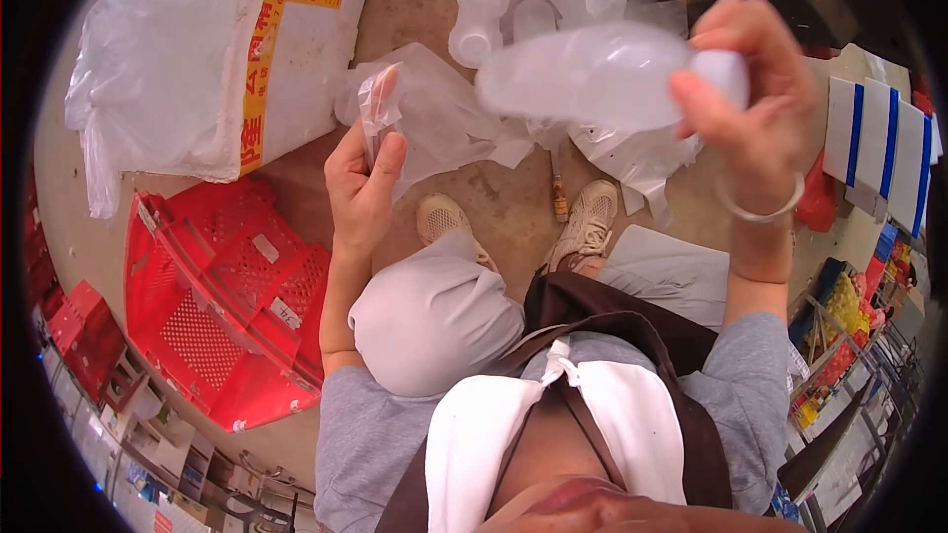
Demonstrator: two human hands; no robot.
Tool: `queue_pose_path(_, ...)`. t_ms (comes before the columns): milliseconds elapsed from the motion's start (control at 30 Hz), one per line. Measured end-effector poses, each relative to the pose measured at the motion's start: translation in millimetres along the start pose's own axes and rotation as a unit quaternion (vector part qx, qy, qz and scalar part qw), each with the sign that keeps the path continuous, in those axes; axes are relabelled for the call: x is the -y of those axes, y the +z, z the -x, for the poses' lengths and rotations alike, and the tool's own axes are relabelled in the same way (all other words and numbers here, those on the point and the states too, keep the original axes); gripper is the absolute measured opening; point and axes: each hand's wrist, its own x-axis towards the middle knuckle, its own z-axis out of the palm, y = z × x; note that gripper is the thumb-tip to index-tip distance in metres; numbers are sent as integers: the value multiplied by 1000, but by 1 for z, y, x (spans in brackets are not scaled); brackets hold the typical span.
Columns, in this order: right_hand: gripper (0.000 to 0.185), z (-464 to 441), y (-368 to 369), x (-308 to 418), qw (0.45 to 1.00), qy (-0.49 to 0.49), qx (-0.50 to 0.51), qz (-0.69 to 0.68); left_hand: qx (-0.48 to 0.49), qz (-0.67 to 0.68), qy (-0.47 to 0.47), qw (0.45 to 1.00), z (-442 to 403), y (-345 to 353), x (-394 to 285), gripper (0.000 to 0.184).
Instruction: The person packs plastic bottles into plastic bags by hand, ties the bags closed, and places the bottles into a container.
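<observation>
My left hand [362, 178] is closed on the edge of a clear plastic bag [434, 118], with film wrapped over the fingertips. The bag hangs loosely to the right of that hand, above the floor. In my right hand [755, 99] is a translucent white plastic bottle [592, 74], gripped by its capped end between thumb and fingers. The bottle is tilted sideways and slightly blurred, its rounded base pointing towards the bag but apart from it. Beyond it, several similar bottles [480, 0] lie on the floor among sheets of clear plastic.
A large white foam box [306, 59] with yellow-red tape stands at the far left. Red perforated plastic baskets [222, 306] lie near my left arm. A narrow yellow-handled tool [559, 199] is between my shoes [592, 217]. White-and-blue boxes [879, 143] stand at the right.
</observation>
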Motion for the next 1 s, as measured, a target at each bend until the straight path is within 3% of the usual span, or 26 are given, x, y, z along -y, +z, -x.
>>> queue_pose_path(100, 23, 21, 45, -32, 987, 119, 13, -110, 14, -18, 16, 1000, 0, 1, 2, 50)
queue_pose_path(233, 31, 57, 154, -121, 950, 200, -85, -223, -1, -61, 37, 997, 4, 1, 0, 42)
queue_pose_path(333, 51, 101, 185, -209, 992, 100, 71, 31, -30, -75, 25, 996, 10, -20, 1, 35)
queue_pose_path(400, 61, 127, 156, -239, 947, 0, 168, 275, -44, -88, 43, 994, 12, -31, 5, 34)
queue_pose_path(467, 50, 129, 120, -224, 897, 3, 228, 378, -55, -86, 33, 994, 15, -34, 5, 32)
queue_pose_path(533, 27, 131, 94, -225, 774, -15, 391, 499, -72, -98, 55, 991, 24, -36, 7, 28)
queue_pose_path(600, 16, 119, 76, -181, 807, -98, 366, 452, -101, -129, 112, 980, 35, -46, 13, 23)
queue_pose_path(667, 10, 95, 61, -112, 825, -211, 334, 404, -274, -17, 175, 946, 27, -49, 13, 22)
queue_pose_path(700, 9, 82, 61, -82, 825, -282, 309, 380, -173, 14, 202, 964, 29, -68, 6, 26)
queue_pose_path(800, 27, 54, 62, -29, 833, -354, 245, 348, -238, -171, 289, 911, 22, -77, 0, 29)
queue_pose_path(867, 30, 34, 64, -29, 833, -374, 231, 336, -230, -67, 230, 943, 20, -77, 15, 33)
queue_pose_path(900, 12, 25, 64, -40, 813, -381, 230, 377, -232, -2, 199, 952, 13, -73, 24, 35)
queue_pose_path(1000, 14, 27, 64, -24, 845, -379, 243, 291, -170, 147, 145, 964, 10, -65, 41, 40)
